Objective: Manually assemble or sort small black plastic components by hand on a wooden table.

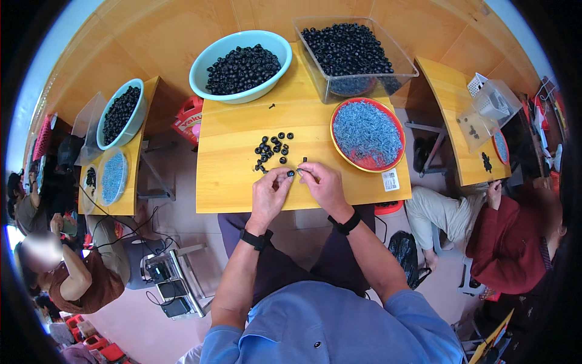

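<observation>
Black and rounded, a small bead-like knob shows in the head view over the tabletop's near part, clamped between the left hand's thumb and fingertips. Just beside it, the right hand has thumb and forefinger pinched on a tiny piece, too small to identify. Loose ring-shaped parts lie scattered on the smooth yellow tabletop. Bristly bluish bits fill a round red basin; a turquoise bowl and clear rectangular bin hold heaped black pieces.
</observation>
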Available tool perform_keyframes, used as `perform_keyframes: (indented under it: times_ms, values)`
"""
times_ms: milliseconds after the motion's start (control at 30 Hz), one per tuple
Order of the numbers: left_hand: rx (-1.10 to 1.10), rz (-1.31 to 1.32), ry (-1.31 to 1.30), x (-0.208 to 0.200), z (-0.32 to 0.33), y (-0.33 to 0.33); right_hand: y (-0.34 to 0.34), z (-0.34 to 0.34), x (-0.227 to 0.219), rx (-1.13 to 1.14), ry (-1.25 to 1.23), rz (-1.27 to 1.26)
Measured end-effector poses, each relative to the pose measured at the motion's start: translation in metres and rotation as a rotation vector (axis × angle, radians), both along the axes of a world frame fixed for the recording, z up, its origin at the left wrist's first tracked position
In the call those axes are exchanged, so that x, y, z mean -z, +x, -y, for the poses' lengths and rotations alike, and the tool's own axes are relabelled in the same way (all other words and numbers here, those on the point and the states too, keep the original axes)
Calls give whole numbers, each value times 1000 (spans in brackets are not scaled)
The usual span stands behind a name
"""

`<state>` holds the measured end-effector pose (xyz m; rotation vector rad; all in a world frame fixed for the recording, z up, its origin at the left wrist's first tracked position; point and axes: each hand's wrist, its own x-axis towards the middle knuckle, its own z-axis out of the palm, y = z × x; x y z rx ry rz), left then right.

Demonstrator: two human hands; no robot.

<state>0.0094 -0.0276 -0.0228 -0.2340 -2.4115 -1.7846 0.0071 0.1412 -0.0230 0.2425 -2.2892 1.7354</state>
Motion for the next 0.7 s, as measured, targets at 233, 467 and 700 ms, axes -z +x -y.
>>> perform_keyframes:
  times_ms: [233, 467, 700]
  values:
    - [67, 28, -32, -7, 3, 0, 13, 2, -28, 31, 191, -83]
    - [57, 23, -16, -8, 4, 1, 9, 5, -40, -24, 421, -223]
    - [87, -26, -10, -9, 4, 1, 12, 6, -38, -26, 471, -248]
